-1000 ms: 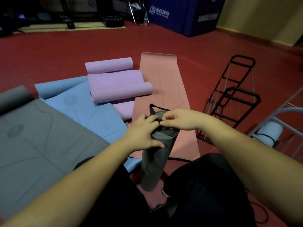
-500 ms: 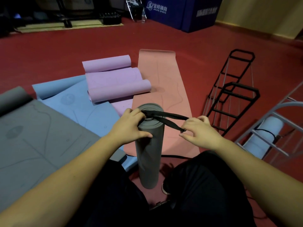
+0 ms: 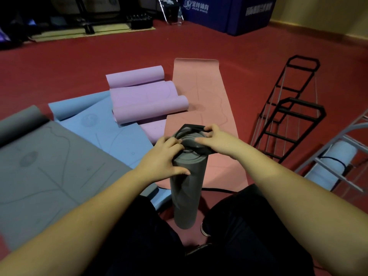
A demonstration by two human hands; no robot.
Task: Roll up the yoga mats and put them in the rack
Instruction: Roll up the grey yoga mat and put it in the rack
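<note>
Grey rolled mat (image 3: 185, 188) stands upright (between the knees); both hands' fingers (image 3: 209, 131) pinch the black strap (image 3: 191, 129) at its top.

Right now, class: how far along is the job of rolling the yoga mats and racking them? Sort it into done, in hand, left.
Done: one light blue rolled mat lies in the grey rack. In hand: the left hand grips the upright rolled grey mat while the right hand works a black strap over its top. Left: the pink, purple, blue and flat grey mats.
</note>
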